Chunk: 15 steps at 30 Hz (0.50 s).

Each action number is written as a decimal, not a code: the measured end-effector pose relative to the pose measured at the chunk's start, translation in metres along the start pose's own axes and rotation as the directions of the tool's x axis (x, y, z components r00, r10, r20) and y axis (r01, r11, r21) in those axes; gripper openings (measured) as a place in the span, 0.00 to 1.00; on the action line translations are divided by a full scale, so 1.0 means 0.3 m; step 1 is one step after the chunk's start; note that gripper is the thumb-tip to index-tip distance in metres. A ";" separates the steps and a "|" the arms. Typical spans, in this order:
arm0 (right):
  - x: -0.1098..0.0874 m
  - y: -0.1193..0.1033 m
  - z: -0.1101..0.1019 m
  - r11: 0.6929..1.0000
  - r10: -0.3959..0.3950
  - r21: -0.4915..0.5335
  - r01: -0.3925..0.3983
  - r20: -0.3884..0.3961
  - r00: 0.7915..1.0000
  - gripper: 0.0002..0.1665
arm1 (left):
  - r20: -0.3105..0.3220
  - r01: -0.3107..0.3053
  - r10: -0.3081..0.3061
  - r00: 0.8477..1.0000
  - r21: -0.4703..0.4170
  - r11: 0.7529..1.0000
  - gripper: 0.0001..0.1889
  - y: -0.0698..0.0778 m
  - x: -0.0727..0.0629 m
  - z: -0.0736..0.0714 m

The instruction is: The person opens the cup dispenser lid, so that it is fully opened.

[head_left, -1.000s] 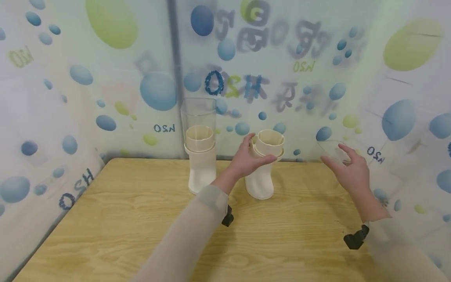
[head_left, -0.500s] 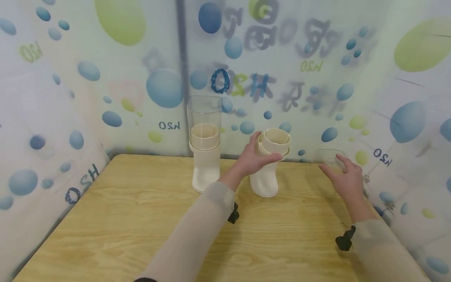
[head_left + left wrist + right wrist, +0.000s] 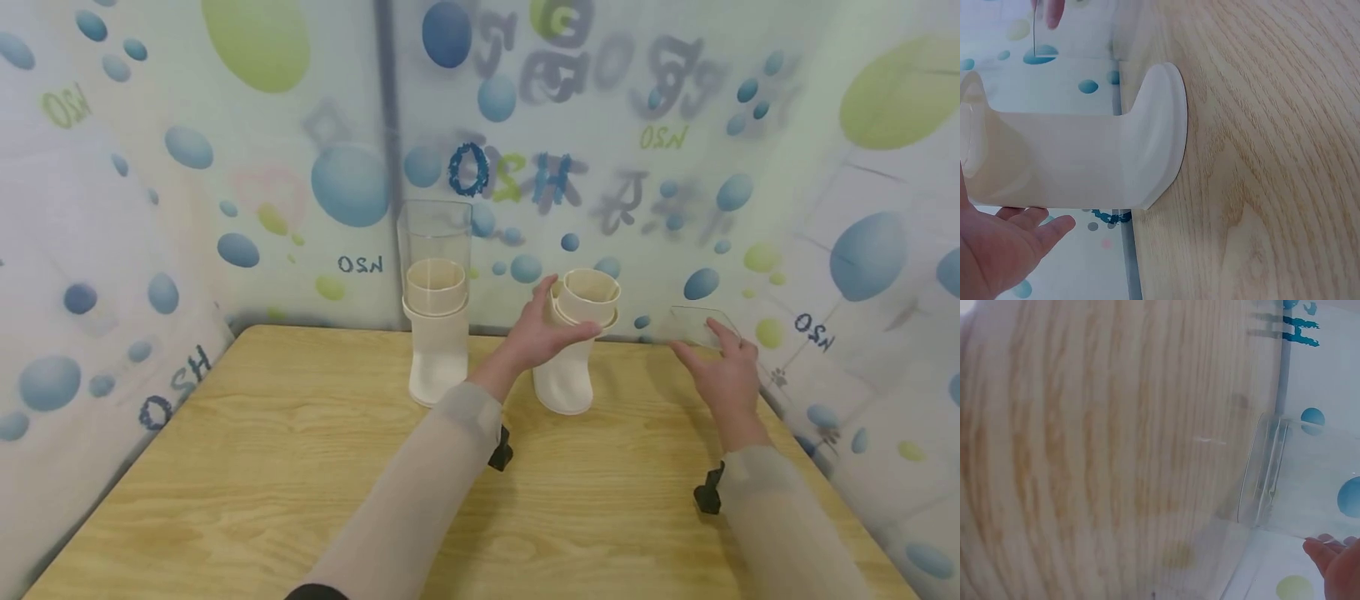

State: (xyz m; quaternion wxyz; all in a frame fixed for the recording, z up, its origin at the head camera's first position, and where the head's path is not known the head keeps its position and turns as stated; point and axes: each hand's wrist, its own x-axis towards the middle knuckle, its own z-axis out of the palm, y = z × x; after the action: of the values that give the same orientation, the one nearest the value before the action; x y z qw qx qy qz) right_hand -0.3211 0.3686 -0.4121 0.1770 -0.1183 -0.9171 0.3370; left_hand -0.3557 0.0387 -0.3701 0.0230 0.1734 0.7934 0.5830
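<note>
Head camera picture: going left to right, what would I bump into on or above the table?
First white boot-shaped stand → second white boot-shaped stand → right hand. The left hand overlaps the second one, so I skipped it.

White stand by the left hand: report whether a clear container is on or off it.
Off: in the head view, nothing clear rises above the white stand; the right hand holds a clear container apart from it.

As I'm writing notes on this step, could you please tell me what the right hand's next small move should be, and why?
I would probably bring the right hand leftward, carrying the clear container toward the top of the gripped white stand. The left hand holds that stand, whose top is uncovered, while the other white stand already bears a clear sleeve.
</note>
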 end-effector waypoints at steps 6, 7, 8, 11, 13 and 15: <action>0.008 -0.013 0.008 1.000 0.009 -0.016 -0.009 0.004 1.000 0.61 | -0.001 -0.035 0.035 0.999 -0.021 0.999 0.63 0.007 -0.003 0.001; 0.009 -0.017 0.011 1.000 0.011 -0.015 -0.011 0.005 1.000 0.61 | 0.001 -0.038 0.038 0.999 -0.021 0.999 0.63 0.007 -0.001 0.000; 0.009 -0.020 0.015 1.000 0.013 -0.013 -0.013 0.006 1.000 0.61 | 0.001 -0.037 0.037 0.999 -0.021 0.999 0.63 0.005 0.001 0.001; 0.006 -0.033 0.028 1.000 0.008 -0.002 -0.008 0.000 1.000 0.61 | 0.003 -0.035 0.035 0.999 -0.018 0.999 0.63 0.002 0.007 0.002; 0.005 -0.041 0.034 1.000 0.002 0.000 -0.002 -0.008 1.000 0.61 | 0.006 -0.032 0.032 0.999 -0.011 0.999 0.63 -0.005 0.017 0.003; 0.005 -0.047 0.041 1.000 0.003 0.003 -0.003 -0.012 1.000 0.60 | 0.013 -0.023 0.023 1.000 0.006 1.000 0.63 -0.011 0.027 0.008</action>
State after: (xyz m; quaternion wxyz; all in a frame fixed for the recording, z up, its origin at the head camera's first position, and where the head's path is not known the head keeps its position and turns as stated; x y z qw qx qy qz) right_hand -0.3287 0.3515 -0.4112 0.1822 -0.1214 -0.9153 0.3381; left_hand -0.3635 0.0423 -0.3726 0.0210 0.1865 0.7929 0.5797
